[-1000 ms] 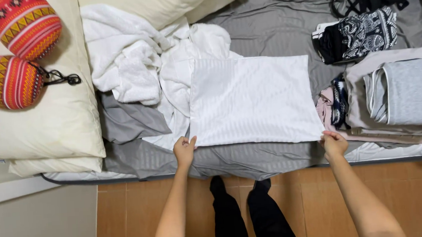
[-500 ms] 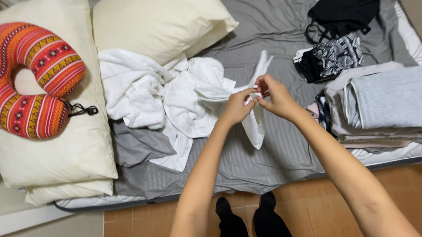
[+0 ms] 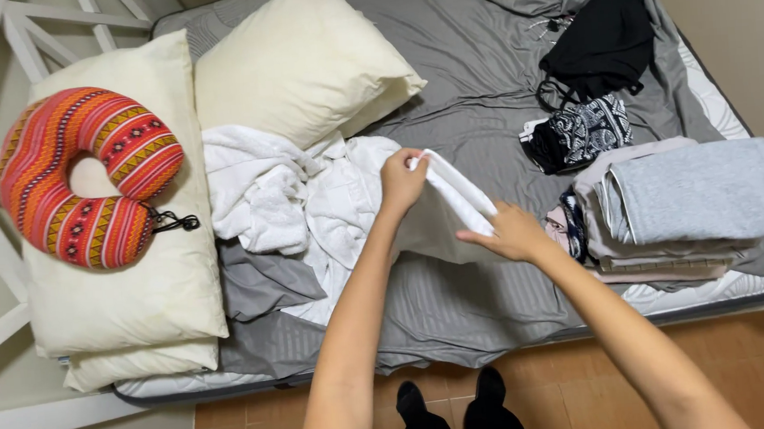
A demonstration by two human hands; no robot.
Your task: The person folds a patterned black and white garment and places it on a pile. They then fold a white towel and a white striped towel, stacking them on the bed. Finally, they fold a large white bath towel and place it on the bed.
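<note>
A white striped garment (image 3: 449, 203), folded into a narrow band, hangs above the grey bed sheet (image 3: 471, 83). My left hand (image 3: 400, 179) grips its upper end. My right hand (image 3: 507, 231) holds its lower end, a little nearer the bed's front edge. A heap of white laundry (image 3: 284, 199) lies just left of my left hand.
A stack of folded clothes (image 3: 686, 207) sits at the right edge of the bed, with a patterned black-and-white item (image 3: 584, 130) and a black garment (image 3: 607, 37) behind it. Cream pillows (image 3: 300, 63) and a red striped neck pillow (image 3: 84, 177) lie on the left. Wooden floor below.
The garment lay flat on the bed with my hands at its near corners. I lifted and folded it, and my hands have now moved apart along the folded band.
</note>
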